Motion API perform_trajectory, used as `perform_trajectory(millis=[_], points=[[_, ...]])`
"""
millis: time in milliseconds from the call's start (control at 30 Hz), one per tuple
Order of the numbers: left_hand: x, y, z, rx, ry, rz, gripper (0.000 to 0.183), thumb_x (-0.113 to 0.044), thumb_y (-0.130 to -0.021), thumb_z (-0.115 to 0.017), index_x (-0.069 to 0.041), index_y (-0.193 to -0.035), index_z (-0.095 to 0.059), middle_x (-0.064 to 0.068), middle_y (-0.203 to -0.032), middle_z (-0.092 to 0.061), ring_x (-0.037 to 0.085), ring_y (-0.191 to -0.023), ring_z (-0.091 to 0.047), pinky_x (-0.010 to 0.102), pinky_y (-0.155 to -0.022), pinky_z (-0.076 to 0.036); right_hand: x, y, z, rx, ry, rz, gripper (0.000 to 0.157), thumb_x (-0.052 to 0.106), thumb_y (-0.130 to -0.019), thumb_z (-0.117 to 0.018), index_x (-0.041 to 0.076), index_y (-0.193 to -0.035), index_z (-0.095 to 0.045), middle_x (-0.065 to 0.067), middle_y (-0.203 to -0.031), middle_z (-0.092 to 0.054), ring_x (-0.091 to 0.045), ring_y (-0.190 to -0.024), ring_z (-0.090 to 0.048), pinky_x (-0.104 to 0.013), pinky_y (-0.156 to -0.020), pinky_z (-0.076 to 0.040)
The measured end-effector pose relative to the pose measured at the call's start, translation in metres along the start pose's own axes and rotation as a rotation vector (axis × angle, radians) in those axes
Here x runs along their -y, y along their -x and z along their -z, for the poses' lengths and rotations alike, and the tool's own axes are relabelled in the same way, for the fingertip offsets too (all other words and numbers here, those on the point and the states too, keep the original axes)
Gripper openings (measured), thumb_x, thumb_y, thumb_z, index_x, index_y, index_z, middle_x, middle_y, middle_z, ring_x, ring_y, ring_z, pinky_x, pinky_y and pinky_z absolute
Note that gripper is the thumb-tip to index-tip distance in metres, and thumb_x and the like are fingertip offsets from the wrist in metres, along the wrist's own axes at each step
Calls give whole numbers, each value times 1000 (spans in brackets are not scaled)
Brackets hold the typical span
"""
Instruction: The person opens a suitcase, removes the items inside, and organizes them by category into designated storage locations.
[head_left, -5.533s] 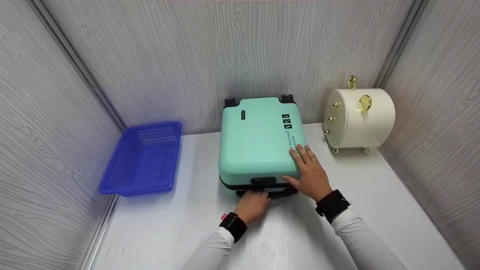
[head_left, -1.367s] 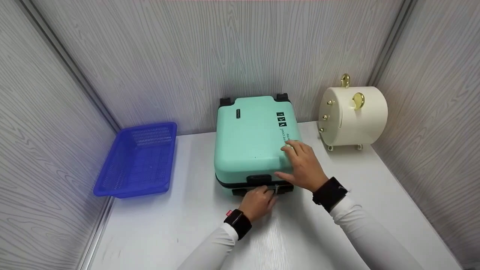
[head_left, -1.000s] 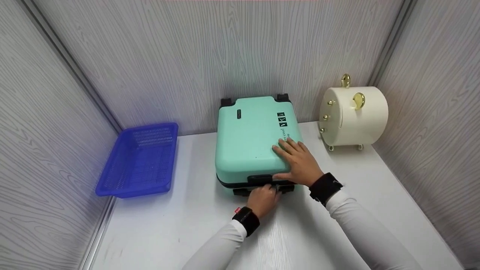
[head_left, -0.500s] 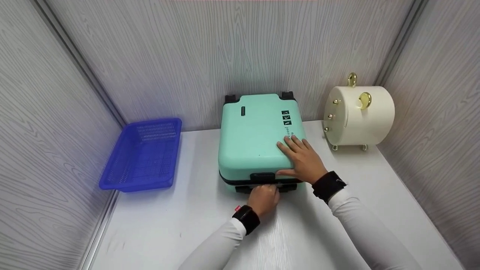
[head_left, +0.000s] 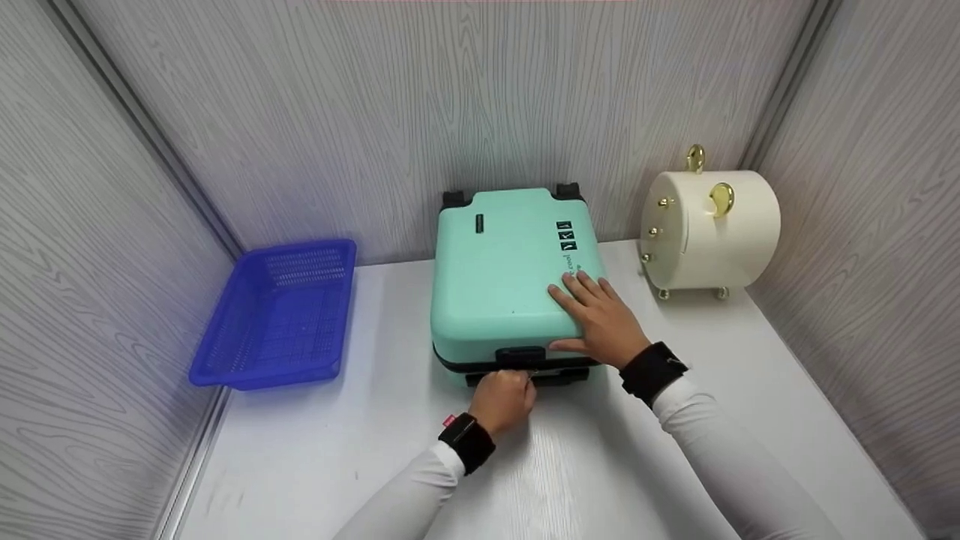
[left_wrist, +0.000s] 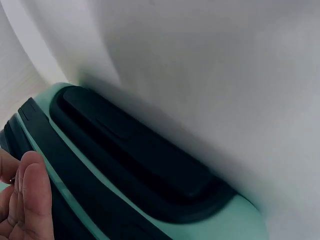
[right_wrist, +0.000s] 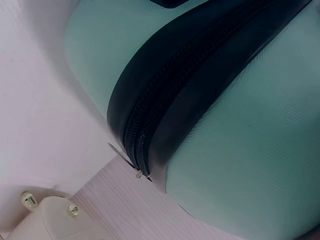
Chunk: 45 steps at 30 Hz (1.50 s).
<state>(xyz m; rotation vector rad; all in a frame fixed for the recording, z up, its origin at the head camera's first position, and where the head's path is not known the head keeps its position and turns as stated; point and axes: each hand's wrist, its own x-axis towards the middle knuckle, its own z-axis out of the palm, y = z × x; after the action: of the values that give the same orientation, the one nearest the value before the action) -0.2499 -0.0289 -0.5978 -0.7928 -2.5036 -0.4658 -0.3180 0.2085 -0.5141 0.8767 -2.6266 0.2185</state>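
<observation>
I log one mint suitcase (head_left: 502, 270), lying flat at centre frame; left hand (head_left: 499, 403) — reaching up from lower centre, fingers curled, pinching a small metal zipper pull (head_left: 532, 373) at the near edge; right hand (head_left: 609, 330) — palm down, fingers spread wide on the lid; blue basket (head_left: 259, 375), left; cream drum-shaped box (head_left: 731, 240), upper right.

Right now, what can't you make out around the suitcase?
- Small metallic piece in the left hand: left wrist view, mostly covered by fingers.
- Lettering: head view, partly covered by the right hand.
- Inside of the suitcase: every view, hidden by its shell.
- Cream drum: right wrist view, cut off by the bottom edge.
</observation>
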Motion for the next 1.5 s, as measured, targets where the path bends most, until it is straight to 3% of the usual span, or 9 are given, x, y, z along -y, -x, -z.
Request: perform_trajectory(millis=[233,433,667,867,1000,1267,1500], points=[[13,11,7,-36,45,36,34,-5,-95,-73,-12,-66,-57,3,-62,-62,19,-58,-70,34,-53,-57,-1,-1,0,15,-9,-10,103,67,-87,-80,14,-167,-44,-22,-170,-43,-46,-160,-38,-67,-128,-32],[25,22,16,-28,84,62,39,-1,-95,-72,-13,-63,-52,-1,-58,-55,9,-52,-55,23,-48,-49,1,1,0,4,-17,-8,102,65,-86,-82,13,-166,-46,-22,-170,-44,-46,-159,-39,-67,-128,-32],[44,36,25,-108,40,58,40,0,-91,-75,-12,-61,-53,0,-55,-54,9,-49,-53,26,-46,-48,2,1,1,-12,-14,10,101,63,-86,-84,12,-165,-47,-23,-168,-47,-46,-158,-40,-68,-127,-33],[61,47,34,-144,25,94,48,2,-88,-76,-15,-59,-42,-8,-55,-34,3,-52,-28,23,-48,-33,0,2,2,-14,-2,7,101,64,-85,-83,13,-165,-48,-22,-168,-47,-46,-158,-41,-67,-127,-34],[70,53,38,-150,15,107,48,3,-89,-75,-16,-60,-40,-10,-58,-28,4,-54,-24,23,-51,-30,0,2,0,-13,-5,3,101,64,-85,-83,13,-165,-47,-22,-168,-46,-46,-158,-40,-67,-127,-33],[86,63,47,-165,12,195,42,2,-86,-75,-13,-57,-48,-6,-54,-42,3,-54,-30,25,-48,-36,1,2,-2,-3,-16,-2,102,65,-86,-82,13,-166,-46,-22,-169,-46,-46,-158,-40,-67,-127,-33],[104,60,49,-180,12,228,38,2,-85,-74,-11,-57,-53,-2,-53,-49,4,-52,-33,28,-48,-38,2,0,0,-8,-19,-5,101,64,-86,-83,13,-165,-47,-22,-169,-46,-46,-159,-39,-67,-128,-32]])
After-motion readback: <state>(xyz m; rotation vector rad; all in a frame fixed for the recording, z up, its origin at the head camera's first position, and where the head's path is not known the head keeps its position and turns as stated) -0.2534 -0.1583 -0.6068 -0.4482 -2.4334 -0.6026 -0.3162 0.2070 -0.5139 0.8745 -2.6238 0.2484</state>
